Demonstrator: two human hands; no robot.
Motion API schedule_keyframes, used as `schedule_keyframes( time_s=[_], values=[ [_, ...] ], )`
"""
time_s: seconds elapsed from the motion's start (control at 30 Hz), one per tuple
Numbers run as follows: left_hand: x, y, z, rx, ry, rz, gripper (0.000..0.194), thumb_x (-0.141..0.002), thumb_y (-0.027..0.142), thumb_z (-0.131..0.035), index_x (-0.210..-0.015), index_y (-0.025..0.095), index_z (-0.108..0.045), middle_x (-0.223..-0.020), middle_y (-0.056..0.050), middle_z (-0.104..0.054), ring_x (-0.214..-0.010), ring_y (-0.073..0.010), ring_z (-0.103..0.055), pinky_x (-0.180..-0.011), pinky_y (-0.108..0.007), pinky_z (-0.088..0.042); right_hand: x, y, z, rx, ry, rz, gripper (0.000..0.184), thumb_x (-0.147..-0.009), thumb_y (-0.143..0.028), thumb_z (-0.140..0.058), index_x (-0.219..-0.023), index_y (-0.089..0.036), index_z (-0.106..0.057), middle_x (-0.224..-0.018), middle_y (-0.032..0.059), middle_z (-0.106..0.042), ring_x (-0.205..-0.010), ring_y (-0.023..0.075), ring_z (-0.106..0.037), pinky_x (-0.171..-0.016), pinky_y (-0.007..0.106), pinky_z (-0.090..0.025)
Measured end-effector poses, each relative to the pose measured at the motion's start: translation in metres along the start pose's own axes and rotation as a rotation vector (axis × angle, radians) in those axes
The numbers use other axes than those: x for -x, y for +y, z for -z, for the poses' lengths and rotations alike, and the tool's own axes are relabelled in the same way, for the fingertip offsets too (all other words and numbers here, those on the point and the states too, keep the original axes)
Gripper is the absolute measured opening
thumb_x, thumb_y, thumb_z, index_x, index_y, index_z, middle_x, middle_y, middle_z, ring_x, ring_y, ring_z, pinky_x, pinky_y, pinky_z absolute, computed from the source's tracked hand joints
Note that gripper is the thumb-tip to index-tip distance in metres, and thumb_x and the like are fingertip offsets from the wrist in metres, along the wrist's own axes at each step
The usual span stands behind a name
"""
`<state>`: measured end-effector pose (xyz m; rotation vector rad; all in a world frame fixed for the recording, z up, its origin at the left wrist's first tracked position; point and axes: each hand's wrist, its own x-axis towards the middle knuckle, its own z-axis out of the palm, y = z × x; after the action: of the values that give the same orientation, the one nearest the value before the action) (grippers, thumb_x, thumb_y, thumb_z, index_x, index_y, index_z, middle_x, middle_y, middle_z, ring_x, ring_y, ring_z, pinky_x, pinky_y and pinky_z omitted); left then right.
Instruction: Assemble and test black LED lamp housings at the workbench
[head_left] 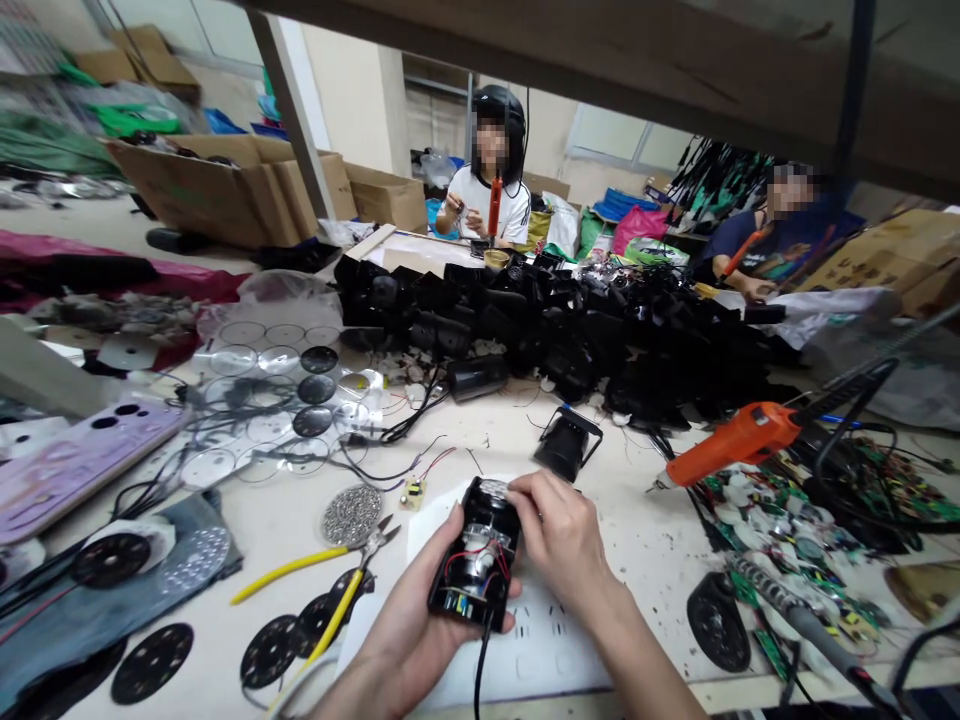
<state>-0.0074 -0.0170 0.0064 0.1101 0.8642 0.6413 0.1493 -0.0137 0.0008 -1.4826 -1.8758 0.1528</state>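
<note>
My left hand (411,610) cradles a small black lamp housing (475,555) from below, its open back showing red and blue wires and a cable trailing toward me. My right hand (556,535) is closed on the housing's upper right edge, fingertips pinched at a pale round part at its top. Both hands hover over a white sheet (540,650) on the worktable. Yellow-handled cutters (337,585) lie just left of my left hand.
A large heap of black housings (555,320) fills the table's middle. An orange glue gun (731,442) rests at right above green circuit boards (795,540). Round lenses and black discs (285,390) spread at left beside a purple phone (82,455). Two people sit across the table.
</note>
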Motion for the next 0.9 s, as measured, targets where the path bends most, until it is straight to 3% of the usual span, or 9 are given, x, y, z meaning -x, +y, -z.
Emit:
schedule_keyframes(
  time_s=[0.17,0.27,0.37,0.47,0.53,0.9],
  values=[
    [-0.001,-0.001,0.0,0.013,-0.031,-0.001,0.04,-0.088,0.043,-0.058,-0.107,0.007,-0.061,-0.086,-0.014,-0.073,-0.061,-0.0246,-0.068,-0.049,-0.037,-0.056,0.002,-0.004,0.008,-0.115,0.077,-0.025,0.019,-0.092,-0.017,-0.049,-0.082,-0.023,-0.064,-0.074,0.0023,-0.065,-0.067,0.0159,-0.063,-0.061,0.027,-0.048],
    [-0.003,0.003,0.004,0.034,0.038,-0.002,0.039,-0.088,0.043,-0.058,-0.102,0.006,-0.062,-0.083,-0.015,-0.072,-0.062,-0.0245,-0.068,-0.051,-0.036,-0.056,0.001,-0.007,0.02,-0.194,0.195,-0.085,0.016,-0.089,-0.019,-0.054,-0.079,-0.024,-0.065,-0.069,0.0017,-0.063,-0.063,0.0161,-0.061,-0.057,0.028,-0.049],
    [-0.004,0.008,0.009,0.052,0.054,-0.049,0.04,-0.088,0.042,-0.058,-0.104,0.006,-0.061,-0.085,-0.017,-0.073,-0.065,-0.0256,-0.068,-0.054,-0.037,-0.056,-0.005,-0.006,0.031,-0.322,0.321,-0.305,0.009,-0.083,-0.029,-0.062,-0.078,-0.024,-0.067,-0.07,0.0028,-0.066,-0.064,0.0181,-0.064,-0.059,0.03,-0.053],
    [-0.003,0.012,0.011,0.06,-0.049,-0.074,0.042,-0.091,0.042,-0.055,-0.112,0.006,-0.059,-0.093,-0.019,-0.073,-0.067,-0.0271,-0.069,-0.054,-0.039,-0.056,-0.014,0.0,0.032,-0.594,0.246,-0.682,0.02,-0.072,-0.041,-0.07,-0.075,-0.021,-0.068,-0.068,0.0039,-0.068,-0.062,0.019,-0.068,-0.058,0.031,-0.057],
    [-0.003,0.013,0.011,0.061,-0.067,-0.076,0.042,-0.091,0.041,-0.055,-0.113,0.006,-0.058,-0.094,-0.019,-0.073,-0.067,-0.0271,-0.069,-0.054,-0.038,-0.056,-0.02,0.006,0.028,-0.685,0.169,-0.807,0.028,-0.066,-0.045,-0.072,-0.074,-0.018,-0.069,-0.065,0.005,-0.069,-0.058,0.0185,-0.068,-0.054,0.029,-0.057],
    [0.003,0.012,0.011,0.071,0.088,-0.092,0.044,-0.089,0.041,-0.057,-0.112,0.003,-0.059,-0.095,-0.023,-0.072,-0.066,-0.0269,-0.069,-0.053,-0.038,-0.055,-0.018,0.023,0.007,-0.658,0.111,-0.925,0.026,-0.065,-0.037,-0.068,-0.072,-0.012,-0.07,-0.055,0.0033,-0.067,-0.049,0.0145,-0.065,-0.045,0.021,-0.052]
  ],
)
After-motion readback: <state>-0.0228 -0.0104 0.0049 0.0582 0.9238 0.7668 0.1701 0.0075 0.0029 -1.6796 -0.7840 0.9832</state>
